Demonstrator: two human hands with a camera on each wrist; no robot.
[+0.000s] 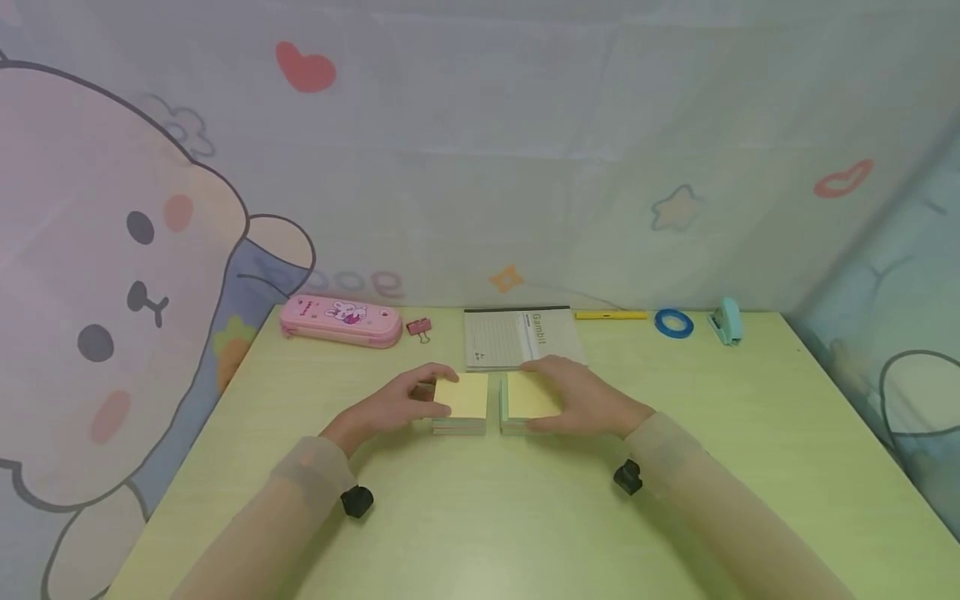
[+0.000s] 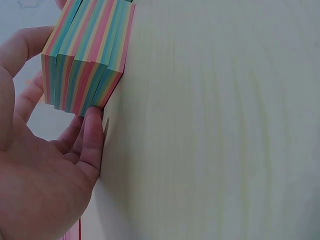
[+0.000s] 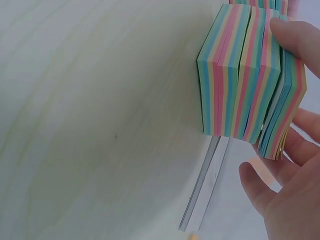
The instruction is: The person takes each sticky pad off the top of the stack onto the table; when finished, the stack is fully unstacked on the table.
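Observation:
Two stacks of sticky notes with yellow tops stand side by side on the table, a narrow gap between them. My left hand (image 1: 397,398) grips the left stack (image 1: 461,396) at its outer side, thumb near the front corner and index finger near the back one. In the left wrist view, this stack (image 2: 87,60) shows striped sides of several pads. My right hand (image 1: 588,396) holds the right stack (image 1: 528,396), thumb at the front and fingers toward the back. The right wrist view shows its top pad (image 3: 285,110) shifted slightly off the striped pads below.
Along the back edge lie a pink pencil case (image 1: 341,321), a red binder clip (image 1: 420,328), a notebook (image 1: 498,337), a yellow pen-like stick (image 1: 611,315), a roll of blue tape (image 1: 660,324) and a mint stapler (image 1: 726,322). A printed cloth (image 1: 465,167) hangs behind the table.

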